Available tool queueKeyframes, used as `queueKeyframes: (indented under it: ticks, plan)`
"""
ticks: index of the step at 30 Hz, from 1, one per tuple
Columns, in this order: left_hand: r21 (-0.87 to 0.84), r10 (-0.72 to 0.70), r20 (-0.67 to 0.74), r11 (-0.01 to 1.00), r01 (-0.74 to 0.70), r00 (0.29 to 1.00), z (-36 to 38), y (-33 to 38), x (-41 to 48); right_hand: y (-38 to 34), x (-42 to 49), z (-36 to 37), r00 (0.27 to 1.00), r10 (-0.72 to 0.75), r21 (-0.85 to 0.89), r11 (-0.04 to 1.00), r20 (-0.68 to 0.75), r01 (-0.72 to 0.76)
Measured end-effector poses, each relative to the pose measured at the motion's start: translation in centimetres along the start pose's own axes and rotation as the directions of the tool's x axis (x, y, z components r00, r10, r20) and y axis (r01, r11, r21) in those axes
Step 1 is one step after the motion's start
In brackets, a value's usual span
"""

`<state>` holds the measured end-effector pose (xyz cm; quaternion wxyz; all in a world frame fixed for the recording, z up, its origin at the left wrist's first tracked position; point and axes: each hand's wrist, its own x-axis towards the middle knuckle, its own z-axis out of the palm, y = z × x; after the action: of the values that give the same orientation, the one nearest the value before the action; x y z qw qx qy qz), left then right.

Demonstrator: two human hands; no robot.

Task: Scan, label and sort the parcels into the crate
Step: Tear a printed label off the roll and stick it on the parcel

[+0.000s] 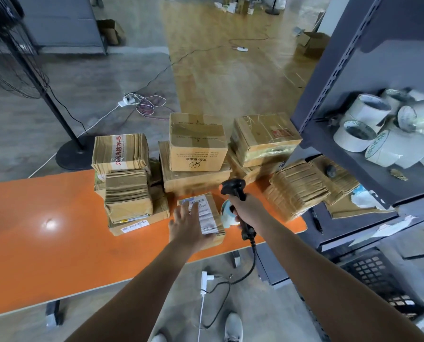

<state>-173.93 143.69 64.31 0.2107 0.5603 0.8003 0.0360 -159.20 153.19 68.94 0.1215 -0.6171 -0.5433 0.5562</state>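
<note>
Two hands busy: left hand [190, 224] spread flat, fingers open, pressing on the labelled parcel [207, 218] lying just under it; right hand [245, 211] fisted around the scanner [235, 191], its head just beyond the parcel. Risk: left fingers cover part of the label [206, 213], so the scan may misread. Label roll [228, 213] sits against the right hand and could get knocked. Crate [378, 280] is low, right of the right arm.

L hand [190, 224] on parcel [207, 218], R hand [246, 209] – scanner [235, 191]
</note>
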Motion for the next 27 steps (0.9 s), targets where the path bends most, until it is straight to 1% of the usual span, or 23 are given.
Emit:
queueKeyframes:
  ticks: [4, 6, 10, 18, 23, 25, 26, 27]
  plan:
    - [-0.001, -0.024, 0.021, 1.000, 0.024, 0.999, 0.4, 2.4, 1.2, 3.1, 3.2, -2.6, 0.999, 0.018, -0.089, 0.996, -0.049, -0.022]
    - [0.002, -0.033, 0.016, 0.999, 0.033, 0.999, 0.7, 3.6, 1.7, 4.4, 4.9, -3.4, 0.999, 0.026, -0.136, 0.990, -0.045, -0.031]
    - [0.006, -0.062, 0.009, 0.998, 0.062, 0.998, 1.4, 5.8, 2.3, 5.8, 7.7, -4.0, 1.000, 0.011, -0.294, 0.956, -0.020, -0.017]
    - [-0.001, -0.137, -0.011, 0.991, 0.137, 0.990, 2.4, 8.2, 2.3, 7.3, 10.7, -4.1, 0.999, 0.014, -0.337, 0.941, 0.029, -0.003]
    - [-0.012, -0.159, -0.022, 0.987, 0.159, 0.987, 2.8, 8.2, 1.7, 7.7, 11.0, -4.3, 0.998, -0.043, -0.398, 0.916, 0.038, 0.055]
    - [-0.032, -0.148, -0.033, 0.989, 0.147, 0.988, 3.0, 8.1, 1.5, 7.2, 10.2, -4.5, 0.998, -0.065, -0.406, 0.912, -0.005, 0.058]
    - [-0.040, -0.141, -0.036, 0.989, 0.140, 0.989, 3.0, 8.1, 1.4, 6.9, 9.7, -4.5, 0.993, -0.106, -0.428, 0.901, -0.054, 0.073]
    - [-0.048, -0.134, -0.038, 0.990, 0.132, 0.990, 3.0, 8.0, 1.4, 6.8, 9.2, -4.4, 0.978, -0.182, -0.476, 0.872, -0.103, 0.112]
